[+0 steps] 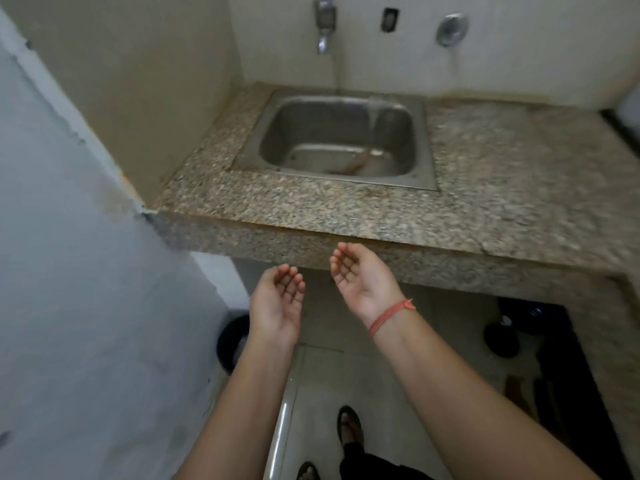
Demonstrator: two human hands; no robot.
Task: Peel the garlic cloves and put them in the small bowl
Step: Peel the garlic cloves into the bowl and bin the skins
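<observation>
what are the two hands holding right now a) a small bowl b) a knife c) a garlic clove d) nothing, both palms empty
d: the left hand and right hand both face palm up with loosely curved fingers and nothing in them, just short of the counter.

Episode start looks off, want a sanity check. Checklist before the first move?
1. Left hand empty, palm up: ok.
2. Right hand empty, palm up: ok.
3. Garlic cloves in view: not ok, none seen.
4. Small bowl in view: not ok, none seen.
5. Hands over countertop: not ok, short of its front edge.
6. Tap off: cannot tell, blurred.
</observation>
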